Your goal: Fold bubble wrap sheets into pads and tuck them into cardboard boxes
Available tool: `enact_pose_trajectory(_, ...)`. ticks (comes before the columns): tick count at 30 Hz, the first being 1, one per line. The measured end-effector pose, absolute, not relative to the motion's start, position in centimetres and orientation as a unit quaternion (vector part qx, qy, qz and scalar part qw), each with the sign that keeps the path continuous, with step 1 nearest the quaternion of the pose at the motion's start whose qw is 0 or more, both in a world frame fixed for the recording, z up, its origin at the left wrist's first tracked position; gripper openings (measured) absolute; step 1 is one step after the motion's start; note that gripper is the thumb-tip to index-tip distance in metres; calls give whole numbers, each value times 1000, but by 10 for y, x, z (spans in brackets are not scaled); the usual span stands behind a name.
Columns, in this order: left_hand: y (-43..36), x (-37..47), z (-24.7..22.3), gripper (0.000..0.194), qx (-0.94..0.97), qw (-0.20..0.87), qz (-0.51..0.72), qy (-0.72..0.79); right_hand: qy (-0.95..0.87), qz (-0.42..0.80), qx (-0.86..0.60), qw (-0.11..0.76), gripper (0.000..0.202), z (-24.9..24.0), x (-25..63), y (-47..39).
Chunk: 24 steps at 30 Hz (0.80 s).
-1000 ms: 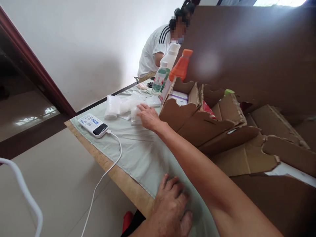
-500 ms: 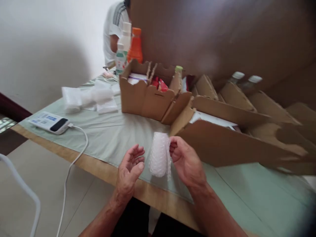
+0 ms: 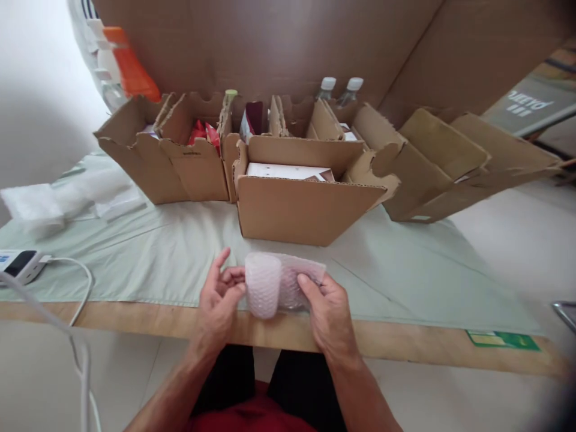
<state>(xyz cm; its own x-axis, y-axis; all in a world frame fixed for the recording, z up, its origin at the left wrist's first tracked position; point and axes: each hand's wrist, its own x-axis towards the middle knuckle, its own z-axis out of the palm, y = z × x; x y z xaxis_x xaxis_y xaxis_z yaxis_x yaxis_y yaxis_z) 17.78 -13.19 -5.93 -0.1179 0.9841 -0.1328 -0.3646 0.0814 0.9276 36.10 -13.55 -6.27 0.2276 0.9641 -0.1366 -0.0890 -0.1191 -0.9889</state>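
A roll of clear bubble wrap (image 3: 263,288) stands above the table's front edge, between my hands, with a loose flap stretching out to its right. My right hand (image 3: 330,309) pinches that flap, thumb in front and fingers behind. At the roll's left side is my left hand (image 3: 218,300), its index finger raised and apart, the other fingers bent; thumb and fingertips come right up to the roll. Whether they press on it is hard to tell. Anything inside the roll is hidden.
Behind the roll stands a cardboard bin (image 3: 310,210) holding a white box. More cardboard bins (image 3: 193,174) line the back. More bubble wrap (image 3: 36,207) lies at left, near a white device (image 3: 20,264) with a cable (image 3: 85,270). An orange bottle (image 3: 130,63) stands at back left.
My view has swung right. My right hand has drawn the flap away from the roll to the right, opening it out. The left hand has come closer to the roll.
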Motion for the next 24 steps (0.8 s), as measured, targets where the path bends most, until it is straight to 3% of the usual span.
enact_pose_trajectory(5,-119,151,-59,72,310,535,630,469,-451,372,-585,562,22,-45,374,-142)
enact_pose_trajectory(10,-124,134,-47,79,537,344,574,514,-550,273,-571,545,15,-7,371,-147)
enact_pose_trajectory(15,-128,141,-7,84,748,155,445,467,-684,233,-488,489,23,19,363,-153)
enact_pose_trajectory(18,-118,143,3,47,814,143,367,426,-713,229,-452,485,28,28,363,-157)
enact_pose_trajectory(20,-108,137,-1,21,823,150,318,446,-641,207,-495,549,25,31,368,-157)
enact_pose_trajectory(24,-97,107,-17,18,787,205,255,523,-405,142,-542,723,14,27,397,-150)
